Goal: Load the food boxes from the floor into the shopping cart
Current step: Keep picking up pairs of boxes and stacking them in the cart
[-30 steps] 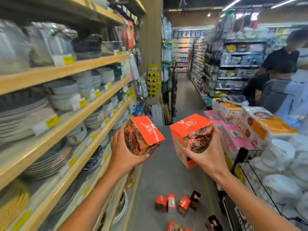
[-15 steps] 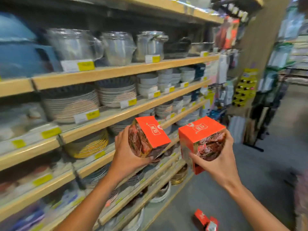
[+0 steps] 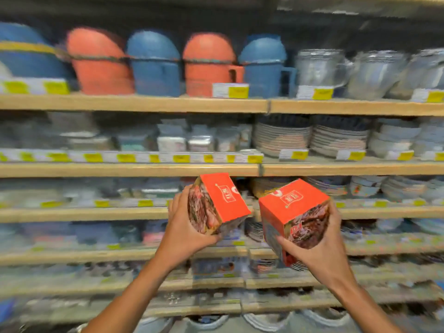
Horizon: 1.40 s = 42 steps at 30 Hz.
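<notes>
Head view: left hand [image 3: 185, 227] grips one orange cardboard food box with a meat photo [image 3: 217, 204], and right hand [image 3: 319, 246] grips a second orange food box [image 3: 292, 213], both held up before wooden shelves of stacked dishes [image 3: 283, 138]. No cart shows; swinging blind could knock crockery or loosen either one-handed hold.

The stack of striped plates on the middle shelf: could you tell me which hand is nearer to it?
Right. The right hand is below the stack of striped plates; the left hand sits further left.
</notes>
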Each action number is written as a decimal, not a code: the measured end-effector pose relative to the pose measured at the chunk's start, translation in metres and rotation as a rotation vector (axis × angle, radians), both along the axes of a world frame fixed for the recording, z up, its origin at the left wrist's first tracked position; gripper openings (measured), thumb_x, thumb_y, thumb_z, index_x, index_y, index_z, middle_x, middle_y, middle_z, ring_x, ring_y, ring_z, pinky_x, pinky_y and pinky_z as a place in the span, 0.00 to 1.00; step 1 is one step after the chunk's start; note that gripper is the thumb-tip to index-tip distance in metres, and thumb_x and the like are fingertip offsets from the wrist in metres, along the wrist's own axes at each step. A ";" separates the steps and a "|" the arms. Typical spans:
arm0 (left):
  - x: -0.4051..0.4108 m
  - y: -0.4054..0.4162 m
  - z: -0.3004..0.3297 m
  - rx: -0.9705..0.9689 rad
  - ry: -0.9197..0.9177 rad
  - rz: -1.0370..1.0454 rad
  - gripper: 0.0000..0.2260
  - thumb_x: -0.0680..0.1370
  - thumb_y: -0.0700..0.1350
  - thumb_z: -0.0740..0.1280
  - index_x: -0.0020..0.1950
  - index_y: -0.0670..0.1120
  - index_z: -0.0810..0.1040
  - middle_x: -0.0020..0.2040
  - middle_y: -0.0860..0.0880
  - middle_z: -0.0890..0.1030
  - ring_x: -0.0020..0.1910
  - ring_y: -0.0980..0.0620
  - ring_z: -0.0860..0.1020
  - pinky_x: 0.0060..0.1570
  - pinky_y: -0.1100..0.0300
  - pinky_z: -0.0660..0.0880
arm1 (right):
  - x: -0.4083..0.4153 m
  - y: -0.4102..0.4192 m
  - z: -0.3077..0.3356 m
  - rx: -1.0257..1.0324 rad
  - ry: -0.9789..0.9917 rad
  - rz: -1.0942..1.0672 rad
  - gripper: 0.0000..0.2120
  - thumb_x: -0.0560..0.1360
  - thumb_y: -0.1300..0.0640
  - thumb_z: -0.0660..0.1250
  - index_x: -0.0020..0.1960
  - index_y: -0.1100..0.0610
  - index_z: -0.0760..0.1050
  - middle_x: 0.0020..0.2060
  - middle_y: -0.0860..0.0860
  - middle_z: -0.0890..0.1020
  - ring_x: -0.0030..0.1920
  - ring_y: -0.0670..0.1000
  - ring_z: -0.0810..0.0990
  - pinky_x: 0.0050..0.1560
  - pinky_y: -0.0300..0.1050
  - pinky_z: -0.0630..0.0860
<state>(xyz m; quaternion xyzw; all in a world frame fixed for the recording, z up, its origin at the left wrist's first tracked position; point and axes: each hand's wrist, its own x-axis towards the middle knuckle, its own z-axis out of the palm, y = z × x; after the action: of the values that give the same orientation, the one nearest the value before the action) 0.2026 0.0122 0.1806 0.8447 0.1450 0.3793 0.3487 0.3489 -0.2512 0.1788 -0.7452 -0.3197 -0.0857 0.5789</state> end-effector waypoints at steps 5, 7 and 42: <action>-0.116 0.075 -0.010 -0.042 -0.024 0.178 0.55 0.55 0.63 0.81 0.77 0.52 0.62 0.65 0.53 0.68 0.69 0.52 0.66 0.70 0.51 0.68 | -0.063 0.110 -0.005 -0.022 0.050 0.209 0.63 0.49 0.31 0.81 0.76 0.39 0.52 0.65 0.34 0.68 0.67 0.34 0.69 0.66 0.44 0.69; -0.162 0.100 -0.013 -0.065 -0.038 0.235 0.55 0.54 0.63 0.80 0.77 0.52 0.62 0.65 0.53 0.68 0.69 0.53 0.66 0.70 0.55 0.67 | -0.093 0.153 -0.008 -0.036 0.061 0.284 0.63 0.49 0.31 0.81 0.76 0.37 0.52 0.66 0.37 0.69 0.67 0.37 0.71 0.67 0.48 0.70; -0.468 0.242 -0.068 -0.219 -0.148 1.271 0.47 0.55 0.55 0.85 0.67 0.74 0.65 0.66 0.61 0.72 0.70 0.58 0.70 0.71 0.55 0.70 | -0.342 0.614 -0.088 -0.059 0.172 1.419 0.55 0.56 0.44 0.85 0.74 0.37 0.56 0.61 0.30 0.72 0.64 0.37 0.74 0.60 0.28 0.69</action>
<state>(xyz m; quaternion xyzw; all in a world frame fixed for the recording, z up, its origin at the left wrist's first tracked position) -0.2657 0.2538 0.1125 0.5254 0.6299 0.5521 0.1493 0.0069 0.3626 0.0907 -0.3769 -0.6828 0.3793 0.4978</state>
